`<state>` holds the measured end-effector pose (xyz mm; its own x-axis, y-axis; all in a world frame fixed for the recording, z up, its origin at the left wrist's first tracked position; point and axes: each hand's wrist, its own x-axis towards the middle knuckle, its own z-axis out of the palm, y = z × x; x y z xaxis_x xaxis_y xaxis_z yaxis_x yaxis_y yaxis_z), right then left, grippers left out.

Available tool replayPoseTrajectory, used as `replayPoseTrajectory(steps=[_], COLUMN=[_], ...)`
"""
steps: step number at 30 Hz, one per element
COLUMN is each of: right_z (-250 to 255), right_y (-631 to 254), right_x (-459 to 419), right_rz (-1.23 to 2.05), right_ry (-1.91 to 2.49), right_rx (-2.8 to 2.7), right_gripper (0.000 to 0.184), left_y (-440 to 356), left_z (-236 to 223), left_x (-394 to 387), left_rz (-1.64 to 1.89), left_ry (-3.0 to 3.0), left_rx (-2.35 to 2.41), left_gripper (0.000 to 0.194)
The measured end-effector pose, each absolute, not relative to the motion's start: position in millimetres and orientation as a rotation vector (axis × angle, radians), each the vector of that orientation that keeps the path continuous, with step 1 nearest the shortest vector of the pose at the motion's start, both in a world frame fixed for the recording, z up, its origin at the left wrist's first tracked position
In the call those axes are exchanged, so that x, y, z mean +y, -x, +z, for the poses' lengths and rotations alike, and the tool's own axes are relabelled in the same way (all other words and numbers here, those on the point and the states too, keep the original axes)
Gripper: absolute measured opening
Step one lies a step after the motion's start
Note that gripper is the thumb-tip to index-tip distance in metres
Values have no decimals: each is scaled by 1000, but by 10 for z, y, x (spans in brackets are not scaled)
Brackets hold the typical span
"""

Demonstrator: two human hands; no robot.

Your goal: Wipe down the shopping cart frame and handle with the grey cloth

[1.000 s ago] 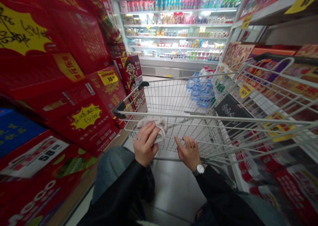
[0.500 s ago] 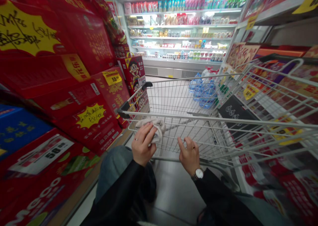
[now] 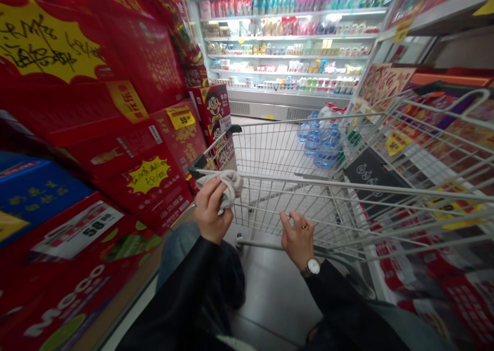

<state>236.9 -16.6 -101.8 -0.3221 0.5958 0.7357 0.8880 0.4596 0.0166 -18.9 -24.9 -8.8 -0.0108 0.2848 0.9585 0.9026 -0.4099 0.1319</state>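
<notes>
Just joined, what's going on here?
A person stands behind a wire shopping cart in a store aisle. Their left hand grips a grey cloth near the cart's top rail, and their right hand, with a wristwatch, is curled near the cart's lower bar. Red boxes are stacked on the left, and a refrigerated case stands ahead.

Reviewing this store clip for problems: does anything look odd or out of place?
One thing stands out: a crumpled grey cloth is bunched in the left hand at the rail of the cart, an unusual thing to hold at a shopping cart. No spills or damage are visible.
</notes>
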Motion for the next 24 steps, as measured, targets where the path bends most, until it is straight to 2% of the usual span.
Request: replayPoseTrajectory(steps=[8,15,21,24], right_z=[-1020,-1017,-1002,-988], right_y=[-2365,-2343,-2320,-2328], right_x=[-161,-192,-238,-250], right_rz=[-569,-552,-548,-548], right_ry=[1226,1228,1250,1271], right_rx=[-2036,-2011,-1968,-1991], right_gripper=[50,51,50,50], left_y=[205,340,282,352], left_z=[-388,-194,-494,-450], left_x=[-289,-213,-222,-229], left_rz=[-1355,-1534,-1481,-1494], left_ry=[1803,1582,1613,1629], left_rx=[-1304,-1401,-1444,-1458], left_gripper=[66,61,58,59])
